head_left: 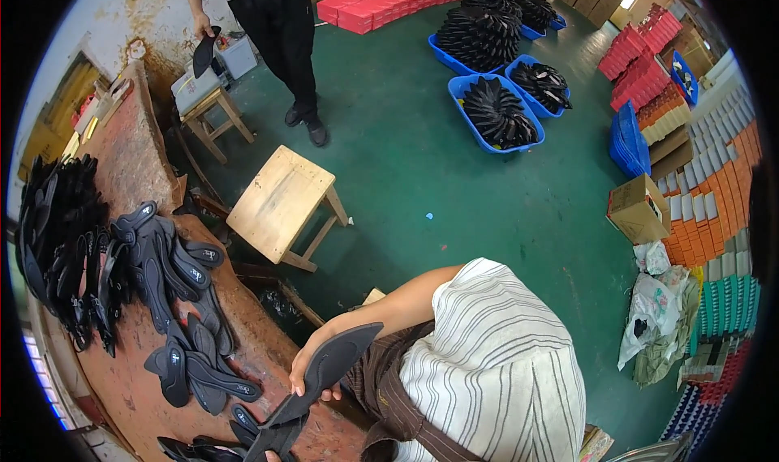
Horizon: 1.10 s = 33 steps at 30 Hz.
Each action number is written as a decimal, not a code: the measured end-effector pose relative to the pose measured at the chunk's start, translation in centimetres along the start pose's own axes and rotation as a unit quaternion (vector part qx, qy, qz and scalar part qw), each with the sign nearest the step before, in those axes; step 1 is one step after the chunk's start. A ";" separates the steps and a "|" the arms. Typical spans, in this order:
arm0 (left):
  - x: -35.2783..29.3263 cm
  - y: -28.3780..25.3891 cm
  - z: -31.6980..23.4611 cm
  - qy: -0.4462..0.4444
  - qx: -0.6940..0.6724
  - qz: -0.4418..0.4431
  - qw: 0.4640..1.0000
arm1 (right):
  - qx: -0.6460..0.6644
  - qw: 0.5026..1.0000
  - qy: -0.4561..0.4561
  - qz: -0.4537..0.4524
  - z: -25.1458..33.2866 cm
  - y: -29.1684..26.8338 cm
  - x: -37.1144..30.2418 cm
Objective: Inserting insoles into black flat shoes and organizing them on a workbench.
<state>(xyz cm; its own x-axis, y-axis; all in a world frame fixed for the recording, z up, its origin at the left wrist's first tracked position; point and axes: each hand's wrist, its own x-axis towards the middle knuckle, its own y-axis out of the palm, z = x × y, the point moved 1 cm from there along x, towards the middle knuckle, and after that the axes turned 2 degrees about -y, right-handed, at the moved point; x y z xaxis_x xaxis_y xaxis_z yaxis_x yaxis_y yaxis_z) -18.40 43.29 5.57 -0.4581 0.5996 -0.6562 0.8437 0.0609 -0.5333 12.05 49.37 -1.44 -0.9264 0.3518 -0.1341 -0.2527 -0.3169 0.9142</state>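
Observation:
My right hand (303,374) is closed around a black shoe insole (337,355) at the lower middle, its rounded end pointing up and right. Just below that insole is a second dark sole piece (278,439), touching or overlapping it. At the bottom edge only a fingertip or two of my left hand (272,456) show, pressed on this lower piece; the rest is cut off. Loose dark insoles (195,365) lie heaped on the worn reddish table (219,261) to the left. Behind them stands a denser pile of black shoe parts (69,243).
A wooden stool (284,198) stands beyond the table. A person in black trousers (280,40) holds a dark sole (205,52) near another stool (213,109). Blue tubs (489,147) full of black parts sit on the green floor, with stacked boxes (698,219) at right.

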 end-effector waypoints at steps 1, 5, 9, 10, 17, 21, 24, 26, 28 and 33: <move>0.6 -0.3 0.5 -0.009 0.011 -0.009 1.000 | 0.001 0.999 -0.014 -0.032 0.0 0.5 -0.7; 2.3 -2.0 2.4 -0.051 0.051 -0.058 0.996 | -0.005 0.999 -0.018 -0.044 0.1 0.7 -0.8; 3.6 -2.8 2.5 -0.062 0.058 -0.081 0.993 | 0.020 0.998 -0.044 -0.031 0.5 2.2 -1.7; 4.0 -2.8 2.2 -0.042 0.033 -0.070 0.996 | 0.027 0.998 -0.053 -0.026 0.7 2.5 -2.0; 6.2 -3.5 2.2 0.099 -0.137 0.015 0.985 | 0.106 0.981 -0.081 0.138 2.2 -0.8 -1.0; 6.9 -3.5 2.0 0.181 -0.227 0.069 0.954 | 0.060 0.980 -0.158 0.102 2.1 -2.0 -0.1; 7.4 -3.8 2.1 0.241 -0.294 0.107 0.919 | 0.070 0.976 -0.196 0.062 2.3 -2.8 0.0; 7.2 -0.8 -4.4 0.242 -0.348 0.132 0.896 | 0.090 0.975 -0.196 0.046 1.9 -2.5 2.3; 5.7 0.6 -6.8 0.262 -0.435 0.210 0.836 | 0.113 0.973 -0.195 0.041 1.6 -2.2 3.4; 1.1 6.5 -5.2 0.269 -0.331 0.105 0.898 | 0.167 0.979 -0.056 0.101 -0.2 -0.7 2.4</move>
<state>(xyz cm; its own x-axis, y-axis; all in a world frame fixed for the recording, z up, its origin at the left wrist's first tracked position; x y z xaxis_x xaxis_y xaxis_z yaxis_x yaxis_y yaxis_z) -11.97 48.50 4.13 -0.2185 0.9415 -0.2565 0.9588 0.2560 0.1229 9.91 50.25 -2.52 -0.9067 0.4124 0.0889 0.0564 -0.0905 0.9943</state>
